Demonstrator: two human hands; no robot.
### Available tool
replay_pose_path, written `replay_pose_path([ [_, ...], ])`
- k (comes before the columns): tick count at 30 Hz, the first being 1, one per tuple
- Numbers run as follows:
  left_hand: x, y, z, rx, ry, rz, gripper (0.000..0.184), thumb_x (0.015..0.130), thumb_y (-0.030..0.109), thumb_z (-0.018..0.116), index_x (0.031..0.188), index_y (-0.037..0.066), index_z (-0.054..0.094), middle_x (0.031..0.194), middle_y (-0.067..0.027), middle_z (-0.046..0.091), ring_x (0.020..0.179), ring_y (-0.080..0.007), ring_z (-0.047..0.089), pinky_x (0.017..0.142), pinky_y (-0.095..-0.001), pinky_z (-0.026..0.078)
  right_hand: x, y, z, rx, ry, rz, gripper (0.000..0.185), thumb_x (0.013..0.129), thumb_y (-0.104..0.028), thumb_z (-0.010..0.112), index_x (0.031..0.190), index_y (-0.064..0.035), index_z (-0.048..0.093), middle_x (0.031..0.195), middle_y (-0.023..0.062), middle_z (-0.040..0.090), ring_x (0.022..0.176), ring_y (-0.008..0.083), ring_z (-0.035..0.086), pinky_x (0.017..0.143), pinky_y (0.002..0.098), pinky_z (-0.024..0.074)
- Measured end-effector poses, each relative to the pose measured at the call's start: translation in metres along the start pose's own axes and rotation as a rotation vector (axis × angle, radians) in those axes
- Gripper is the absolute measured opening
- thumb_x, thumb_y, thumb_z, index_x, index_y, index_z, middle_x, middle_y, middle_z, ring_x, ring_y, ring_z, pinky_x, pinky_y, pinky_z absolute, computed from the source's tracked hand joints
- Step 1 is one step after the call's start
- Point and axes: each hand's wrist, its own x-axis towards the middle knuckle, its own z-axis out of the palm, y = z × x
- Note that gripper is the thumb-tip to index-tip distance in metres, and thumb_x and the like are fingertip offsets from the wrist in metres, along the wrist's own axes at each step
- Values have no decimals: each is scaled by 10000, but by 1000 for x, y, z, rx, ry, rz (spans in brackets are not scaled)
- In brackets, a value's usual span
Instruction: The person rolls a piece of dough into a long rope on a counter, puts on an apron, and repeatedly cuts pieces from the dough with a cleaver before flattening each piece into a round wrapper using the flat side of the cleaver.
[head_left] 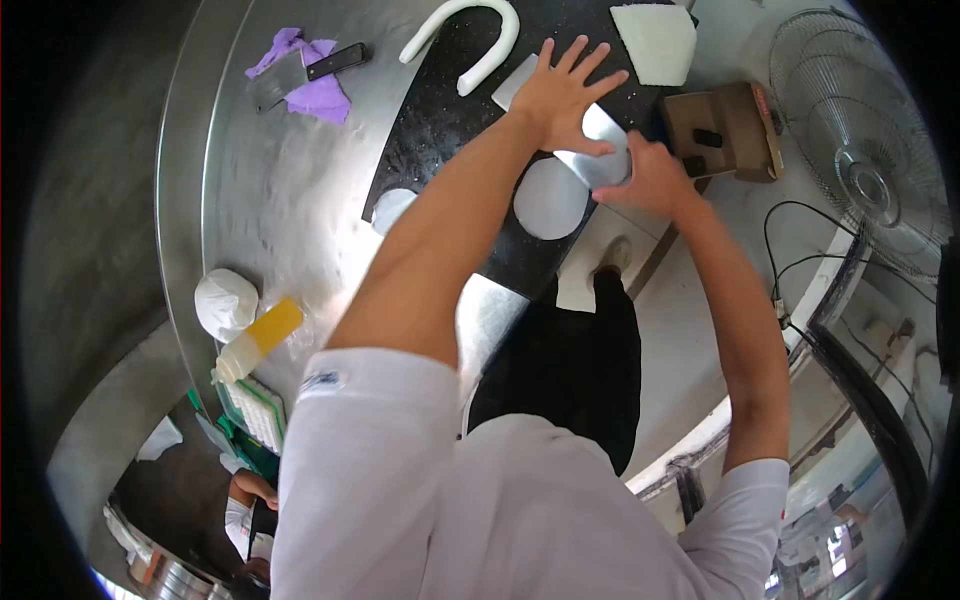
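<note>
Dough disc (551, 200) lies on the black board (425, 135), near the right hand (652, 178), its fingers at the metal blade (603, 127), grip unclear; the left hand (565, 100) spreads wide over the blade; beyond curves a dough rope (490, 50).

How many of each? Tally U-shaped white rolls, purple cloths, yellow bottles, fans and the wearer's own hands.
U-shaped white roll: 1
Purple cloth: 1
Yellow bottle: 1
Fan: 1
Left hand and right hand: 2
Total: 6
</note>
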Motion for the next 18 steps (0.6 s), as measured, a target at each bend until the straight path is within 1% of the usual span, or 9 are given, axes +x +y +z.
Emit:
replay_pose_path([
  [3,-21,19,-2,-48,-81,30,1121,677,806,643,1600,281,283,1678,-147,167,1531,-429,145,1176,-701,102,-19,30,58,131,83,-132,845,626,-470,921,1183,33,532,1080,288,665,1061,468,633,882,501,523],
  [4,-14,15,1,-50,-36,26,1106,682,789,650,1597,282,288,1675,-149,175,1529,-425,154,1168,-710,112,-18,26,55,179,247,-272,918,628,-458,925,1260,58,505,1028,306,665,1019,473,643,842,517,520],
  [7,2,6,-14,-21,172,58,980,762,673,672,1578,262,318,1656,-131,227,1513,-424,201,1159,-706,169,1,13,-8,12,-42,2,877,705,-413,887,1302,84,481,989,304,668,950,461,659,789,501,520],
  [8,16,4,-39,-111,-77,90,1048,775,622,683,1597,132,256,1668,-222,114,1525,-476,80,1158,-730,77,9,15,-17,-12,-9,3,877,705,-413,887,1302,84,481,989,304,668,950,461,659,789,501,520],
  [10,21,-2,-1,-139,241,38,1045,743,623,704,1582,154,296,1661,-215,151,1518,-471,123,1154,-731,99,13,24,-16,-49,330,-139,480,797,-310,806,1020,8,525,945,308,656,962,492,627,837,531,503],
  [12,8,-2,-3,-123,365,-4,861,851,513,675,1578,243,301,1625,-96,296,1488,-366,283,1157,-654,242,18,29,-16,93,389,-81,441,804,-274,791,1023,6,531,938,294,659,966,486,625,829,529,505],
  [13,-8,-3,-9,-128,366,8,861,851,513,675,1578,243,301,1625,-96,296,1488,-366,283,1157,-654,242,15,32,-11,243,429,-43,403,812,-238,776,1026,3,536,930,279,661,969,480,623,821,528,507],
  [15,-39,-7,-18,-268,-134,433,796,889,347,675,1571,194,295,1566,-67,388,1453,-294,356,1184,-595,250,-5,46,27,367,424,-137,386,823,-222,766,1077,-8,568,1041,249,673,1005,450,636,843,499,515],
  [18,-83,5,-31,-26,-152,857,669,915,232,626,1523,212,348,1450,-20,490,1323,-193,491,1093,-455,393,-82,25,102,581,255,-155,500,856,-196,763,1283,-21,568,1111,207,688,1015,359,677,878,416,520],
])
